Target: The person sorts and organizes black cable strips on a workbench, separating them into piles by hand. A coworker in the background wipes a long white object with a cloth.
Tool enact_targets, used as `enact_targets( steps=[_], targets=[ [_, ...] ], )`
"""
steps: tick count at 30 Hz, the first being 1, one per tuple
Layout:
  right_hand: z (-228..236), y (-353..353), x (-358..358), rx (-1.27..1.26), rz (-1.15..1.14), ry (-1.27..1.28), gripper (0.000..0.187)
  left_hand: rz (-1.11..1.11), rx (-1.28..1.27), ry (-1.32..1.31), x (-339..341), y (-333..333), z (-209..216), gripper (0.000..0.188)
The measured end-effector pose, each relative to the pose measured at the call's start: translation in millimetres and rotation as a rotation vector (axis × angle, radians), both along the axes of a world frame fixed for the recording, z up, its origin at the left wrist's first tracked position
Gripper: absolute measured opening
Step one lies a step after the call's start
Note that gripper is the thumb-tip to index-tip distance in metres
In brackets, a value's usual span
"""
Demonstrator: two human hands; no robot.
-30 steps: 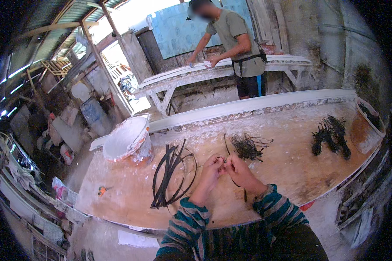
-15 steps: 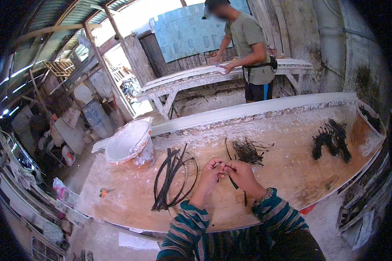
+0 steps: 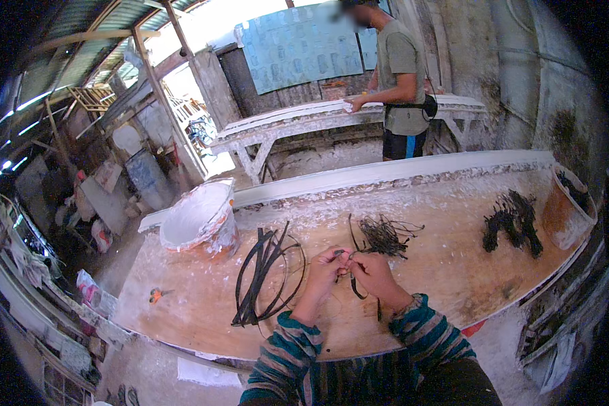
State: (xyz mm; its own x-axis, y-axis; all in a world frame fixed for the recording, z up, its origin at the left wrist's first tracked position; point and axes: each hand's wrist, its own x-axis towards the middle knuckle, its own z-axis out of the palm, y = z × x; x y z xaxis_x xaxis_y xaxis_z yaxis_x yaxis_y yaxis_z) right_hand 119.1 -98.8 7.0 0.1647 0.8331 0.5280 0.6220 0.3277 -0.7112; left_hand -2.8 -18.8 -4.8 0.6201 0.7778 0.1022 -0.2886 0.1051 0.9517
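Over the middle of the wooden table, my left hand (image 3: pixel 326 269) and my right hand (image 3: pixel 375 274) meet at the fingertips. Both pinch a thin black strip (image 3: pixel 356 287); a loop of it hangs down below the fingers between the hands. Left of my left hand lies a bundle of long black strips (image 3: pixel 256 277), some curled into wide loops. Just beyond my hands sits a tangled pile of short black strips with small knots (image 3: pixel 384 234). The exact fold of the strip inside my fingers is too small to make out.
A white-crusted bucket (image 3: pixel 199 220) stands at the table's left, with orange-handled scissors (image 3: pixel 158 296) nearer me. Dark knotted bundles (image 3: pixel 514 222) lie at right beside an orange-brown bucket (image 3: pixel 567 210). A white moulding (image 3: pixel 358 177) runs along the far edge. Another person (image 3: pixel 400 81) works at a bench behind.
The strip between my hands now curves into a hanging loop where a straighter end pointed down before. The other person has shifted slightly right, arms lower over the bench.
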Motion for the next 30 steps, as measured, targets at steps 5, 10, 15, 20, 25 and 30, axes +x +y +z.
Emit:
enact_targets(
  steps=[5, 10, 15, 20, 25, 30],
  targets=[
    [-2.9, 4.3, -1.8, 0.065, 0.054, 0.015, 0.016, 0.025, -0.130, -0.063, -2.1, 2.1, 1.0, 0.019],
    [-3.9, 3.6, -2.2, 0.024, 0.034, -0.039, 0.016, 0.085, -0.152, 0.009, -4.2, 2.2, 3.8, 0.021],
    [-5.2, 5.1, -6.1, 0.096, 0.015, -0.047, 0.012, 0.050, -0.136, 0.010, -3.3, 8.4, 2.0, 0.018],
    [-0.8, 0.3, -4.5, -0.031, 0.078, 0.005, 0.015, 0.066, -0.100, 0.045, -5.4, 10.1, -0.4, 0.017],
    [-13.0, 1.9, -5.7, -0.118, 0.089, 0.372, 0.019, -0.082, -0.059, -0.036, -10.6, 12.9, 4.2, 0.024],
    [-20.7, 15.6, 3.0, -0.067, 0.013, 0.656, 0.012, -0.250, 0.200, -0.049, 2.1, 8.2, -4.5, 0.039]
  ],
)
